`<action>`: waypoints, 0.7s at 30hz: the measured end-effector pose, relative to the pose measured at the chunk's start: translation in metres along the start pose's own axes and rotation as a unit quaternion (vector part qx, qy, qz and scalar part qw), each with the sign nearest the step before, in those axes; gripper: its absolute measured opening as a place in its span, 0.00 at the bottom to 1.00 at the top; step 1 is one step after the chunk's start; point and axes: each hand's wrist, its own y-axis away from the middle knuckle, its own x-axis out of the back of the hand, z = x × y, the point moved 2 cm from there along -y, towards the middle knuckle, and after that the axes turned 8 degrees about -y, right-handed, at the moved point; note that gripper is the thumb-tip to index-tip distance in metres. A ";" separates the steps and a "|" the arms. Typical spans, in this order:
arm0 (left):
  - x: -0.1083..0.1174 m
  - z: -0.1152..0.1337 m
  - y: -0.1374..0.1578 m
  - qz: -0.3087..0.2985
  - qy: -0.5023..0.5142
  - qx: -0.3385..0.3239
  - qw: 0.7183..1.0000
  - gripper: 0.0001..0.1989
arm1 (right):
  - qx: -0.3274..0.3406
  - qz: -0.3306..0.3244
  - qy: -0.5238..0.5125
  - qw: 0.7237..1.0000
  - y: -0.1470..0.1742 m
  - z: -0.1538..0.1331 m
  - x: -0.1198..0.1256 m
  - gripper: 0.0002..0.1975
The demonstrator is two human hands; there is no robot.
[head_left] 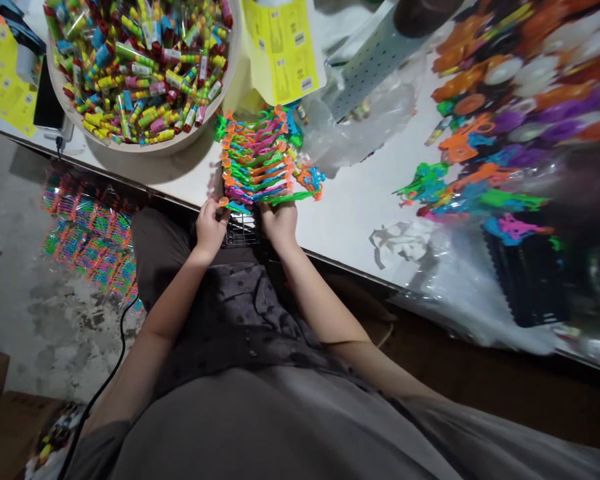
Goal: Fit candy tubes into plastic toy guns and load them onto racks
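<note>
A row of bright plastic toy pieces (pixel 257 157), green, orange, pink and blue with orange round ends, stands packed in a black wire rack (pixel 243 233) at the table's front edge. My left hand (pixel 211 230) is closed at the rack's near left corner, its thumb and fingertips pinching the orange round end of the nearest blue piece (pixel 239 208). At the near right corner my right hand (pixel 281 227) is closed, with its fingers curled under the front of the row. What those fingers grip is hidden.
A round tub (pixel 167 148) of small wrapped candy tubes stands behind left, beside a phone (pixel 50 100). Yellow printed sheets (pixel 285 50) and a clear plastic bag (pixel 380 127) lie behind. Loose plastic parts (pixel 520 127) heap at right. Filled packs (pixel 90 233) hang or lie low at left.
</note>
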 end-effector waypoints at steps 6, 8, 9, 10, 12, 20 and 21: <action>0.002 0.007 -0.003 -0.022 0.006 0.013 1.000 0.06 | 0.068 -0.032 0.063 0.995 0.004 -0.004 -0.003 0.10; 0.002 0.010 -0.004 -0.029 0.005 0.019 0.999 0.06 | 0.072 -0.026 0.086 0.993 0.003 -0.004 -0.006 0.11; 0.002 0.011 -0.004 -0.029 0.006 0.025 0.999 0.06 | 0.074 -0.023 0.098 0.992 0.003 -0.005 -0.007 0.11; 0.002 0.012 -0.004 -0.027 0.008 0.034 0.999 0.05 | 0.076 -0.020 0.108 0.991 0.002 -0.006 -0.009 0.11; 0.002 0.013 -0.003 -0.019 0.012 0.053 0.998 0.05 | 0.082 -0.016 0.121 0.989 0.001 -0.007 -0.013 0.10; 0.009 0.018 -0.011 -0.024 -0.008 0.058 0.998 0.07 | 0.043 -0.021 0.084 0.995 -0.008 -0.018 -0.015 0.16; 0.010 0.018 -0.013 -0.025 -0.011 0.053 0.998 0.07 | 0.042 -0.028 0.079 0.996 -0.010 -0.020 -0.013 0.19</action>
